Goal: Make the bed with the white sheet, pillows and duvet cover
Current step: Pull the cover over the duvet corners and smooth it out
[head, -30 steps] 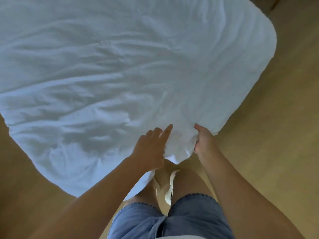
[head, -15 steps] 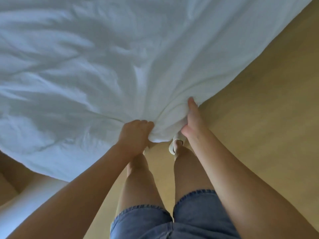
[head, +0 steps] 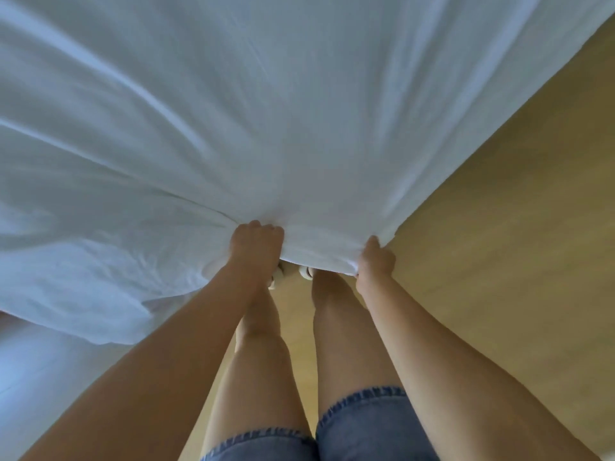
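Both arms extended forward and down. Left hand [head: 256, 246] fisted on the near edge of the white sheet [head: 266, 111], right hand [head: 376, 257] pinching its corner. Sheet stretched out ahead above the wood floor [head: 499, 244], blurred.

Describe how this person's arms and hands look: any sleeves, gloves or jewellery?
Both forearms are bare, with no sleeves showing. The left hand and right hand wear no gloves; no rings or watch are visible. Below are frayed-hem blue denim shorts.
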Demonstrator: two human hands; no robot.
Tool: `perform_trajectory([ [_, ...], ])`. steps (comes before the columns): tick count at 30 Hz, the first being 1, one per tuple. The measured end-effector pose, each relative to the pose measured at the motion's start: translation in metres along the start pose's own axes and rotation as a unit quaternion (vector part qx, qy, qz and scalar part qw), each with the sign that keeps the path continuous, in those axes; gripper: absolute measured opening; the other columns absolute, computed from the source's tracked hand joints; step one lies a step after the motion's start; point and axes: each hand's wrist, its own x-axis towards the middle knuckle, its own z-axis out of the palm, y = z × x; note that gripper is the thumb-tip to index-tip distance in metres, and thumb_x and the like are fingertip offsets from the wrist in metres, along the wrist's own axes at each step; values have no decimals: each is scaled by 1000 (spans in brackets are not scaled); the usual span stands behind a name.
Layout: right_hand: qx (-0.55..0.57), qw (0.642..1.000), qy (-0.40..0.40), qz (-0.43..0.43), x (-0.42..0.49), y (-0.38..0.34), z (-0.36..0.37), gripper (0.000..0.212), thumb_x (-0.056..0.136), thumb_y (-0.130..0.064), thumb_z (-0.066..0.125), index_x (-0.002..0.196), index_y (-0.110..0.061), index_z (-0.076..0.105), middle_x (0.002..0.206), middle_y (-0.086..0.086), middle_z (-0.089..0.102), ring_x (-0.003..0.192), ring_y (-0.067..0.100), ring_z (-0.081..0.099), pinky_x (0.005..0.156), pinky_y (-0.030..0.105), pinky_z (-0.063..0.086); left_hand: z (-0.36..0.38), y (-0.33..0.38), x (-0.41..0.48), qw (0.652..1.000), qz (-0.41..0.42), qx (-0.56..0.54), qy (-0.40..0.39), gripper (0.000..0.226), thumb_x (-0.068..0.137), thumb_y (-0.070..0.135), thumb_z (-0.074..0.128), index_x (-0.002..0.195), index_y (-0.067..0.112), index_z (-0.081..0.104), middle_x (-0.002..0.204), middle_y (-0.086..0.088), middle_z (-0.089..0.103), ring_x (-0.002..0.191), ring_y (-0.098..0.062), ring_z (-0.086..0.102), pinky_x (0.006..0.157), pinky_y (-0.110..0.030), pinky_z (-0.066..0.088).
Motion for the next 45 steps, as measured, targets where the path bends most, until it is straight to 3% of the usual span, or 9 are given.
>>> perform_trajectory([
  [4,-184,983,7,-2,-7,14,16,43,93,-14,46,133,-2,34,132,18,45,109,31,51,84,37,44,14,-7,-12,997,19,-70,24,59,87,25,54,140,14,31,141,-5,41,129,-24,39,108,-33,25],
  [7,-238,948,-32,-210,-32,4,32,52,89,-14,51,138,-6,36,135,13,42,118,29,48,89,32,40,12,-18,-30,988,-3,-152,23,61,91,33,46,146,17,25,146,-4,37,137,-23,28,113,-40,15],
  [13,-401,763,-245,-444,-122,-10,90,28,94,-21,47,118,-11,54,113,2,56,94,13,49,77,25,35,41,-95,-82,946,-147,-264,116,45,92,21,44,138,20,42,140,0,46,133,-19,31,112,-39,10],
  [22,-592,531,-311,-520,-228,97,203,58,91,-24,53,143,-16,28,143,8,27,132,27,24,101,35,28,159,-235,-131,589,-427,-655,205,31,87,24,59,115,10,61,106,-2,64,93,-20,55,76,-26,37],
  [29,-645,505,-257,-512,-257,153,253,59,91,-19,50,144,-16,26,145,8,22,131,29,23,102,35,28,209,-270,-130,374,-416,-785,265,18,79,30,64,67,20,55,60,12,50,61,-7,47,60,-20,38],
  [34,-642,524,-228,-511,-268,166,279,58,89,-19,52,143,-17,31,142,8,26,130,26,29,100,27,27,236,-296,-129,226,-357,-876,235,75,68,46,78,127,13,44,119,1,56,106,-12,57,90,-29,47],
  [37,-629,533,-229,-518,-279,176,294,63,88,-24,58,143,-15,30,141,9,28,131,27,29,106,30,26,228,-308,-132,228,-251,-926,165,84,59,45,80,129,10,48,122,-6,60,106,-21,63,92,-39,52],
  [41,-639,487,-265,-533,-302,187,312,77,84,-29,66,147,-20,22,142,6,26,132,24,28,108,32,29,208,-322,-151,272,-226,-915,194,31,76,7,68,107,10,63,97,-6,69,91,-24,66,78,-37,54],
  [45,-589,453,-345,-573,-334,194,307,88,68,-43,76,138,-34,22,122,-5,28,122,21,33,99,32,38,193,-326,-213,441,-297,-758,378,26,67,17,50,78,40,56,65,10,64,67,-6,61,55,-20,49],
])
